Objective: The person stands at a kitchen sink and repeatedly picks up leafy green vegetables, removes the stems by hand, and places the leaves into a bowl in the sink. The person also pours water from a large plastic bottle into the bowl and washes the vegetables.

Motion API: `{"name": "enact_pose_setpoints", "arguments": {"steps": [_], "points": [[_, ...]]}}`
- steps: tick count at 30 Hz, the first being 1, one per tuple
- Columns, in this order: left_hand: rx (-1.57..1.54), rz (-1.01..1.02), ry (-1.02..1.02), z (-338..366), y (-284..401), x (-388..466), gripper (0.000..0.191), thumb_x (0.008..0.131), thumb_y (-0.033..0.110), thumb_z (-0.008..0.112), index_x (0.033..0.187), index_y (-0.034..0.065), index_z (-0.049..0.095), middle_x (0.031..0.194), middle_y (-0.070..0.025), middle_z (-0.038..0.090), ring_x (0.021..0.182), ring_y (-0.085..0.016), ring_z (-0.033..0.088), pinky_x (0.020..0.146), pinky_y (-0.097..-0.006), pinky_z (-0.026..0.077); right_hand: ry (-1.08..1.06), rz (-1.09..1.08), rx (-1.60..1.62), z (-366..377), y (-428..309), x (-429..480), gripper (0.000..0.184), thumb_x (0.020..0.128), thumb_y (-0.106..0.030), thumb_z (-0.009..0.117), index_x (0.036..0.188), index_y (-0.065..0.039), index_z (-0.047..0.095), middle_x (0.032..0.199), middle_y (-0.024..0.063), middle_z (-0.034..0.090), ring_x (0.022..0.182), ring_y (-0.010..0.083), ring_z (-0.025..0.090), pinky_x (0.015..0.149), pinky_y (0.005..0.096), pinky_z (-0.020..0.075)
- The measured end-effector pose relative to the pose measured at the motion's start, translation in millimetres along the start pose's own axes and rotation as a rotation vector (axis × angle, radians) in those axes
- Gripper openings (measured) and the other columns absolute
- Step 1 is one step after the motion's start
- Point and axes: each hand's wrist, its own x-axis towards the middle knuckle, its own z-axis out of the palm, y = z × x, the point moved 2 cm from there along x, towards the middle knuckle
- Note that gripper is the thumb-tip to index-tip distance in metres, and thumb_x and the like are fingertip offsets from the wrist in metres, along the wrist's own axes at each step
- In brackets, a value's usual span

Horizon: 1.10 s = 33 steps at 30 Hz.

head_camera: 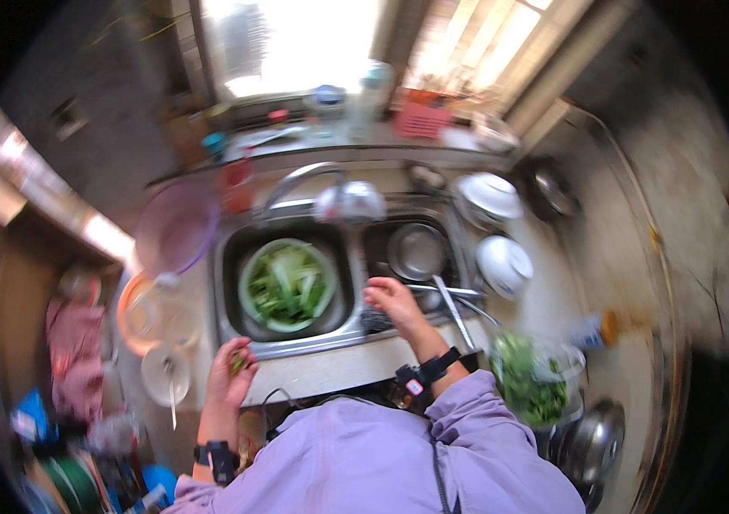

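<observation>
My left hand (229, 369) is curled around a small bit of greenish-brown plant scrap (238, 361), in front of the sink's left corner. My right hand (391, 301) hangs over the divider and the right basin, its fingers loosely bent; I see nothing in it, though blur hides the fingertips. A pale green basin (329, 276) stands in the left sink bowl (229, 308), filled with cut leafy greens (287, 283). In the right sink bowl (374, 238) lies a metal pan or ladle (417, 252) among long handles (451, 308).
A curved faucet (300, 173) rises behind the sink. White bowls (504, 265) stand to the right, near a clear bag of greens (531, 379). At left are a purple basin (178, 225), an orange-rimmed basin (128, 308) and a small bowl with a spoon (162, 376).
</observation>
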Motion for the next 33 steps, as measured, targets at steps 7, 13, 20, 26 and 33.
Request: {"name": "enact_pose_setpoints", "arguments": {"steps": [7,13,20,26,33], "points": [[0.268,-0.094,-0.145,52.6,-20.2,47.7,0.028,0.097,0.016,0.055,0.123,0.0057,0.055,0.078,0.0029,0.061,0.063,-0.007,0.058,0.051,-0.0177,0.047,0.374,-0.139,0.045,-99.7,-3.4,-145.0,0.028,0.09,-0.018,0.065,0.112,-0.002,0.061,0.093,0.0043,0.065,0.076,0.0114,0.063,0.067,0.025,0.0511],[0.304,-0.173,-0.236,92.7,-42.5,60.9,0.023,0.097,0.02,0.057,0.115,0.0066,0.059,0.07,0.0035,0.059,0.057,-0.007,0.056,0.049,-0.0192,0.047,1.038,-0.396,-0.107,-216.0,2.5,-286.1,0.019,0.088,0.002,0.044,0.089,-0.001,0.063,0.081,0.0056,0.067,0.071,0.0123,0.064,0.066,0.0258,0.0517],[0.402,-0.219,-0.182,105.2,-61.6,65.4,0.022,0.095,0.02,0.06,0.114,0.009,0.06,0.07,0.005,0.055,0.059,-0.006,0.053,0.049,-0.0194,0.043,1.205,-0.07,-0.77,-317.6,68.0,-314.7,0.021,0.085,-0.005,0.051,0.095,-0.008,0.069,0.094,0.0167,0.068,0.087,0.0342,0.065,0.077,0.0402,0.0526],[0.444,-0.227,-0.147,115.0,-72.1,54.4,0.024,0.095,0.018,0.059,0.117,0.0091,0.059,0.072,0.0046,0.057,0.059,-0.006,0.056,0.049,-0.0194,0.046,0.87,-0.116,-1.073,-348.2,99.9,-224.9,0.019,0.087,-0.021,0.055,0.09,-0.005,0.064,0.089,0.0181,0.065,0.089,0.0362,0.062,0.083,0.0401,0.0478],[0.472,-0.201,-0.07,120.7,-85.5,45.4,0.019,0.094,0.019,0.06,0.11,0.0095,0.062,0.068,0.0055,0.056,0.057,-0.007,0.055,0.048,-0.018,0.044,0.562,-0.028,-1.53,-346.5,144.9,-166.2,0.035,0.089,-0.043,0.049,0.086,-0.009,0.061,0.087,0.0128,0.062,0.082,0.0278,0.059,0.079,0.0377,0.0457]]}}
